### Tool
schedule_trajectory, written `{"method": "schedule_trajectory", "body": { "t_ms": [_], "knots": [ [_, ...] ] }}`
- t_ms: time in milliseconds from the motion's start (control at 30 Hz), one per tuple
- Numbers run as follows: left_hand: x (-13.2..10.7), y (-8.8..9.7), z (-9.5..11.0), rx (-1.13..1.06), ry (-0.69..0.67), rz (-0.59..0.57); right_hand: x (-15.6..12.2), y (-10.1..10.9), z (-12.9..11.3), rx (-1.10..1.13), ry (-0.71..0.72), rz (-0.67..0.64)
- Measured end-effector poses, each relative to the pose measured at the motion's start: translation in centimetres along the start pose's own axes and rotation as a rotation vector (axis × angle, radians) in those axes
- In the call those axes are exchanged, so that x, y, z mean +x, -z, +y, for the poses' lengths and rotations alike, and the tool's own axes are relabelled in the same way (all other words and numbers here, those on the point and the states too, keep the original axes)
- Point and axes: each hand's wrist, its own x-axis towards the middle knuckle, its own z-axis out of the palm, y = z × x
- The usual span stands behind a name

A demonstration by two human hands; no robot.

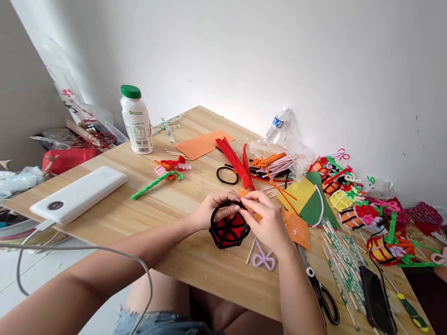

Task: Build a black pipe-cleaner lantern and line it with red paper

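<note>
Blk/red round fuzzy-wire basket-like piece (229,236), 1 pc., R of white oblong power bank (86,190). L hand (211,210) + R hand (266,220): fingers pinching rim, exact grip unclear. Prob. light, springy, crushable; hold by rim.

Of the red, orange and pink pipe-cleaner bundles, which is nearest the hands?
The red bundle; the orange bundle and pink bundle lie farther back, side by side.

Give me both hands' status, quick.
Left hand: closed, holding the round black-and-red fuzzy-stem basket by its side.
Right hand: closed, pinching at the same basket's upper edge.
</note>
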Motion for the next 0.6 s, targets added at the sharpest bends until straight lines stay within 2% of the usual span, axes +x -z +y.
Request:
{"method": "schedule_trajectory", "body": {
  "t_ms": [167, 367, 600],
  "knots": [
    [-0.1, -0.1, 0.4, -0.02, 0.031, 0.054, 0.0, -0.4, 0.2, -0.007, 0.031, 0.047],
    [-0.1, -0.3, 0.3, -0.056, 0.056, 0.051, -0.1, -1.0, 0.2, 0.031, -0.072, 0.116],
    [-0.1, -0.2, 0.0, -0.059, 0.069, 0.054, 0.1, -1.0, -0.1, 0.024, -0.097, 0.154]
  ]
}}
